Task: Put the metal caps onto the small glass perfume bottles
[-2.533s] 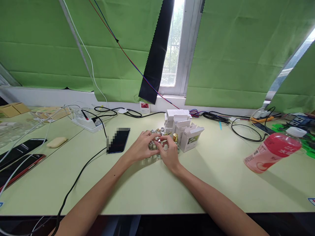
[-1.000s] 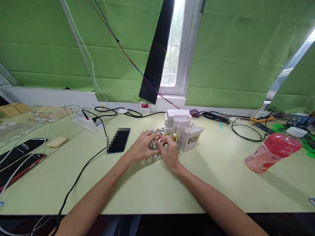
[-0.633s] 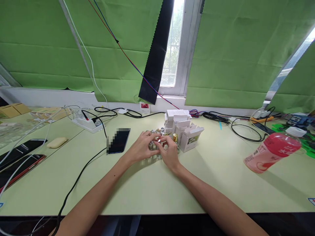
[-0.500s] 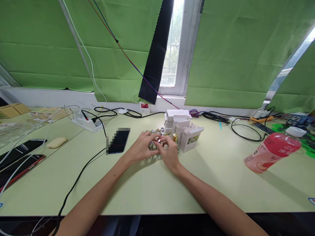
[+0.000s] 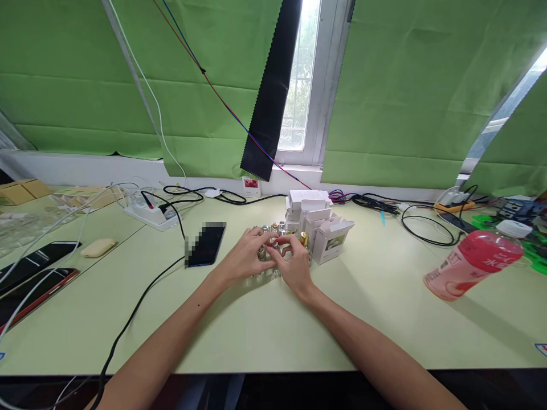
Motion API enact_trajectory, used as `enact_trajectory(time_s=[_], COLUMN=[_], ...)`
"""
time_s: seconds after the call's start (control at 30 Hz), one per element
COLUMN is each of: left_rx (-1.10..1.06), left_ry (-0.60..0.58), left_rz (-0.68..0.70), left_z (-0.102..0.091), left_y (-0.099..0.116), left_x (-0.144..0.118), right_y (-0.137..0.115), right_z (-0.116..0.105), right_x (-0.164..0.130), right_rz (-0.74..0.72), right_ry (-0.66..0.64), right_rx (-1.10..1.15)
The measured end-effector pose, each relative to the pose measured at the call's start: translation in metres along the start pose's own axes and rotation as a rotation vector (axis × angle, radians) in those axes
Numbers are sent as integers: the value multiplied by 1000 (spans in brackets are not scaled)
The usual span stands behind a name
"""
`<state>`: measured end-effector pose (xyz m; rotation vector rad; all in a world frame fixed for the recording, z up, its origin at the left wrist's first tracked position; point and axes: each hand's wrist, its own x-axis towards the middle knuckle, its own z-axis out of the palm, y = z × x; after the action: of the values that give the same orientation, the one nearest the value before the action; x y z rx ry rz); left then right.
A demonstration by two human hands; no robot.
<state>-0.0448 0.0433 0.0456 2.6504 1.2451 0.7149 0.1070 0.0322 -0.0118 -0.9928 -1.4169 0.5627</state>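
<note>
Several small clear glass bottles with silver and gold tops stand in a tight group at the middle of the table, partly covered by my hands. My left hand (image 5: 245, 254) curls its thumb and fingers around a small glass bottle (image 5: 276, 269) in front. From the other side, the thumb and fingers of my right hand (image 5: 294, 265) close at the silver top of that same bottle. A gold-topped bottle (image 5: 304, 239) stands just behind my right hand's fingers. White cardboard boxes (image 5: 331, 242) sit close behind and to the right.
A phone (image 5: 209, 245) lies left of my hands, with a black cable (image 5: 141, 304) beside it. On the right leans a pink drink bottle (image 5: 472, 265). A power strip (image 5: 151, 213) and tangled cables run along the back. Two more phones (image 5: 38, 287) lie far left.
The right thumb and fingers have shifted slightly at the bottle's top. Both arms and the surrounding things stay in place.
</note>
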Motion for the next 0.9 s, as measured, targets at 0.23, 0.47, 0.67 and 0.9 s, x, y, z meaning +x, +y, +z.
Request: enact_trajectory(time_s=[0.23, 0.47, 0.67, 0.9], left_rx=[3, 0, 8, 23], left_ry=[3, 11, 19, 10], left_rz=[25, 26, 32, 30], left_z=[-1, -1, -1, -1], left_y=[0, 1, 0, -1], left_x=[1, 1, 0, 1], right_y=[-6, -2, 2, 3], right_z=[-2, -1, 2, 4], right_x=[-1, 1, 1, 2], right_rz=[-164, -239, -248, -247], right_ry=[-14, -13, 9, 21], right_rx=[-54, -74, -74, -43])
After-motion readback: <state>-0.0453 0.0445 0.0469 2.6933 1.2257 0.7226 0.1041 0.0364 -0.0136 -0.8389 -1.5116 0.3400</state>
